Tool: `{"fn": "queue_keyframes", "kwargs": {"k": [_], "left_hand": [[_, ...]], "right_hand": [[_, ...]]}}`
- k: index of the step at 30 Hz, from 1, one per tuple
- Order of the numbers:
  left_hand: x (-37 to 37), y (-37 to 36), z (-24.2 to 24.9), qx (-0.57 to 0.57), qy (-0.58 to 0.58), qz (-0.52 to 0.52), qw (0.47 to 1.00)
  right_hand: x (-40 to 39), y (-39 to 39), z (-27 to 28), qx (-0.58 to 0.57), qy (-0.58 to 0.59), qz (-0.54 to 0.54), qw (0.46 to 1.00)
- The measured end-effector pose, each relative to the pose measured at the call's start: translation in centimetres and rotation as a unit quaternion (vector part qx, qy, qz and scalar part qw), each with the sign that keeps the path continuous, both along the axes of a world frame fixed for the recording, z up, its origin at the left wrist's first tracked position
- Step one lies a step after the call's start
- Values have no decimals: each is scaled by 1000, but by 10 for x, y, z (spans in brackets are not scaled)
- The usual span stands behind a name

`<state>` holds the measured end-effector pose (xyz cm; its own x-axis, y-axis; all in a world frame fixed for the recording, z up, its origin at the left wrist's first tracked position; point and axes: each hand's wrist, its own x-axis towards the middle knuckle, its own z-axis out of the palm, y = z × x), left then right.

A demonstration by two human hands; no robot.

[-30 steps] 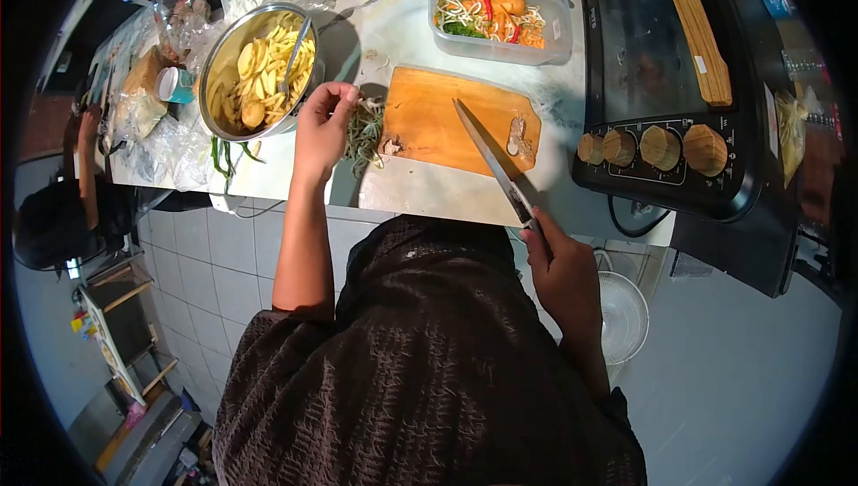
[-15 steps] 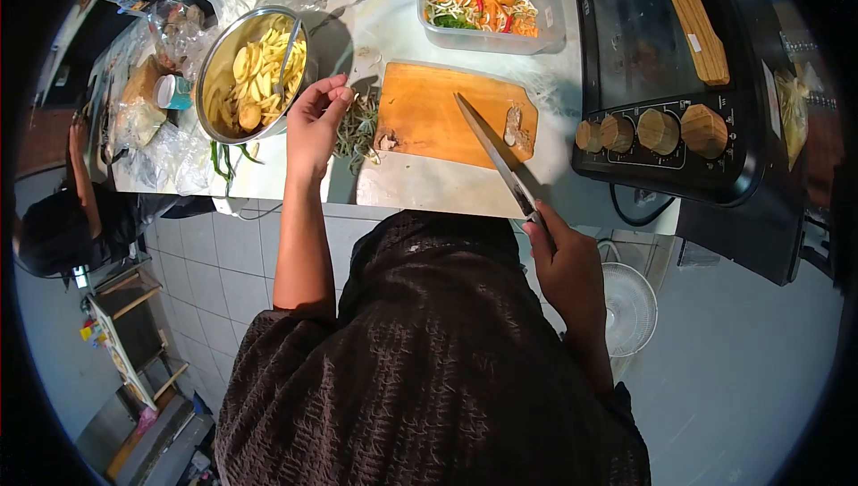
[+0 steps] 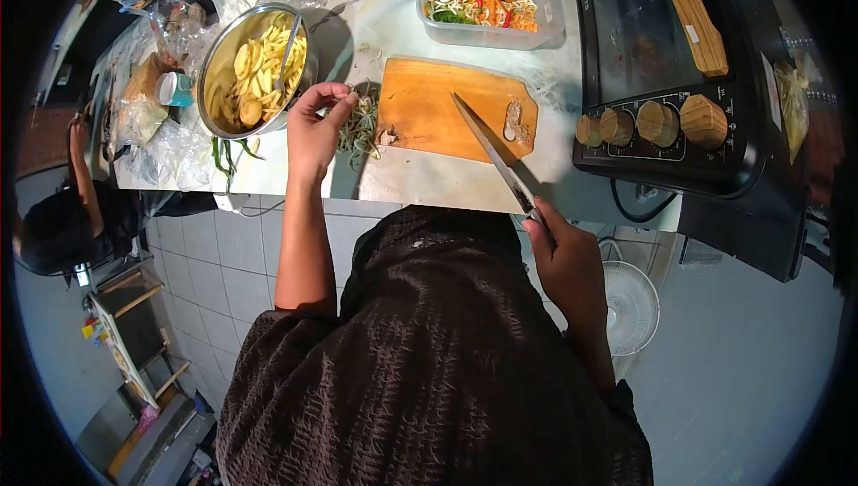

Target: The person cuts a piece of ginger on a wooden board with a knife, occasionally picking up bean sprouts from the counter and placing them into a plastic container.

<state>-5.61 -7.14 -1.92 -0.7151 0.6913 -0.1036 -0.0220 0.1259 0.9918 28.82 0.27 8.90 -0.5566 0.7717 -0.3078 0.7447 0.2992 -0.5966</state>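
My right hand (image 3: 567, 258) grips the handle of a long knife (image 3: 492, 146), its blade slanting over the right part of a wooden cutting board (image 3: 429, 115). Thumb and fingers of my left hand (image 3: 317, 124) are pinched together; a tiny bit shows at the tips, too small to name. Under and beside those fingertips lies a heap of thin greyish-green scraps (image 3: 359, 133). On the board's lower left corner sits a small pale piece (image 3: 387, 136), and chopped bits (image 3: 516, 124) lie near its right end.
A steel bowl (image 3: 207, 97) of cut yellow pieces with a utensil stands left, near green chillies (image 3: 228, 164) and plastic bags (image 3: 179, 142). A plastic container (image 3: 492, 36) of vegetables is behind the board. A black oven (image 3: 697, 177) stands right. Another person's arm (image 3: 82, 160) shows far left.
My left hand has lowered slightly, its fingers curling in closer above the scraps. The knife and my right hand have hardly moved.
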Motion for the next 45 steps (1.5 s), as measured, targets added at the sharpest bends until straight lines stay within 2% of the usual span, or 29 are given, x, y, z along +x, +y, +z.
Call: {"fn": "queue_keyframes", "kwargs": {"k": [2,5,9,11,14,17,18,19,23,25,26,29,32,36,45], "left_hand": [[1,-1,1,-33,132,-19,990],[2,0,1,-25,163,-13,986],[6,1,6,-11,85,-3,996],[10,2,9,-57,170,-16,984],[23,10,13,-58,221,-62,972],[45,25,10,-73,220,-113,966],[53,32,10,-68,171,-131,974],[64,40,8,-40,186,-129,973],[92,63,-1,-44,224,-161,960],[101,69,-1,-79,334,-159,926],[101,69,-2,-79,334,-161,925],[102,67,-2,-35,429,-143,891],[99,61,-2,-91,429,-148,887],[101,61,-9,-74,440,-121,887],[107,64,-7,-120,418,-116,893]], "right_hand": [[1,-1,-1,4,6,3,1000],[1,-1,-1,5,5,6,1000],[3,0,-1,-2,-1,7,1000],[4,0,-1,1,1,4,1000],[6,0,-2,1,2,-8,1000],[9,1,-1,-4,0,-25,1000],[10,1,-1,-6,-3,-33,999],[11,1,-2,-6,-3,-37,999],[15,0,-5,-20,5,-68,997],[15,1,-5,-22,5,-71,997],[15,1,-5,-26,-4,-70,997],[14,-1,-8,-27,7,-74,997],[12,-4,-9,-24,36,-78,996],[12,-6,-16,-5,54,-56,997],[6,-5,-4,-15,30,-47,998]]}}
